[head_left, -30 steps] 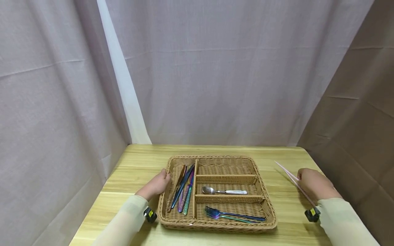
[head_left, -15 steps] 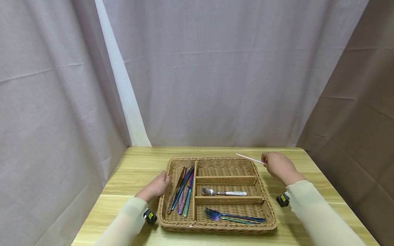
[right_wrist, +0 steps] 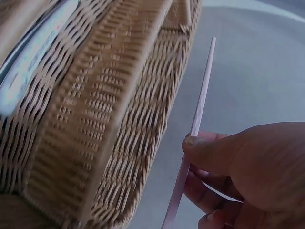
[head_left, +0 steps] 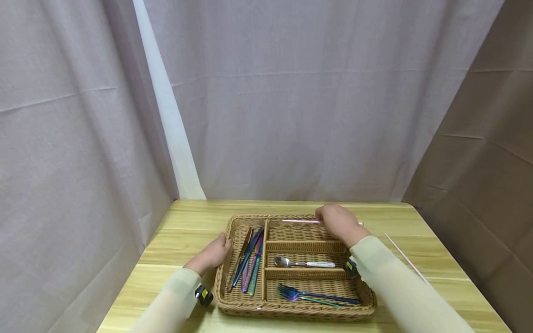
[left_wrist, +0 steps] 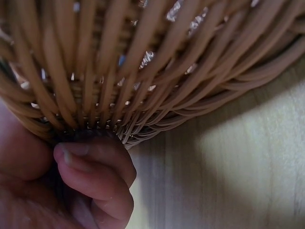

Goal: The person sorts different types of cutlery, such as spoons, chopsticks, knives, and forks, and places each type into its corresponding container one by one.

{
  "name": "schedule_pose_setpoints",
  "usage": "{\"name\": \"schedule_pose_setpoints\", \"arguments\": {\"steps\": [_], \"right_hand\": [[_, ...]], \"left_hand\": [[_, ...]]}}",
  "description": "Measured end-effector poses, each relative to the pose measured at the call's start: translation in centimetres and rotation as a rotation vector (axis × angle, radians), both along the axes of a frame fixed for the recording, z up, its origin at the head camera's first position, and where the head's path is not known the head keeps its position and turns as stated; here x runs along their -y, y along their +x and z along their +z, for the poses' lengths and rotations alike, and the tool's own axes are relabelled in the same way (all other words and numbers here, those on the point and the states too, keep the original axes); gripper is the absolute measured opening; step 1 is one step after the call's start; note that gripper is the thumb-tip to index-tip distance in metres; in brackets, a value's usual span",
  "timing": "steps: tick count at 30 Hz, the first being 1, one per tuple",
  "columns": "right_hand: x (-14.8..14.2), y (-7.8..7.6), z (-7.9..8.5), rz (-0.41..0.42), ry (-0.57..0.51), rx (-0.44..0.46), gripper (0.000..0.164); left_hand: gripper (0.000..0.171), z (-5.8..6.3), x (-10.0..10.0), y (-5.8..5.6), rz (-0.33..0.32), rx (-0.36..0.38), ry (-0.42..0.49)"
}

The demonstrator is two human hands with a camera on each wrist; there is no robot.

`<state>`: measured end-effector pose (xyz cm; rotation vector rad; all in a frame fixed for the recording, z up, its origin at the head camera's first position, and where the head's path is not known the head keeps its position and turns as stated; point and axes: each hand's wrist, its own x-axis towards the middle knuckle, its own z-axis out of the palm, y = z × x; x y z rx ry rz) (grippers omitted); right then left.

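My left hand grips the left side of a wicker cutlery basket; in the left wrist view its curled fingers are at the weave. My right hand is over the basket's far right part. Between thumb and fingers it pinches a pale pink chopstick, which lies crosswise over the far compartment in the head view. The middle compartment holds a spoon with a white handle. In the near one are iridescent forks. Several knives fill the long left compartment.
A second pink chopstick lies on the wooden table to the right of the basket, partly behind the right sleeve. Grey curtains hang behind and beside the table.
My right hand has lifted one chopstick from the table's right side and carried it left, over the far compartment. The left hand has stayed on the basket.
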<state>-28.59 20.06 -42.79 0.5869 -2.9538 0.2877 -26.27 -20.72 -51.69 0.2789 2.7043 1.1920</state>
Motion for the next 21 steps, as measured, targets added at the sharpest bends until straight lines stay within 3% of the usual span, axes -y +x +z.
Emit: {"name": "schedule_pose_setpoints", "arguments": {"steps": [9,21], "right_hand": [[2.6,-0.4,-1.6,0.038,0.02,0.028,0.035],[4.2,-0.5,-2.8,0.024,0.011,0.139,0.038]], "left_hand": [[0.028,-0.3,-0.3,0.2,-0.012,0.004,0.002],[0.035,0.0,-0.1,0.1,0.002,-0.004,-0.008]]}}
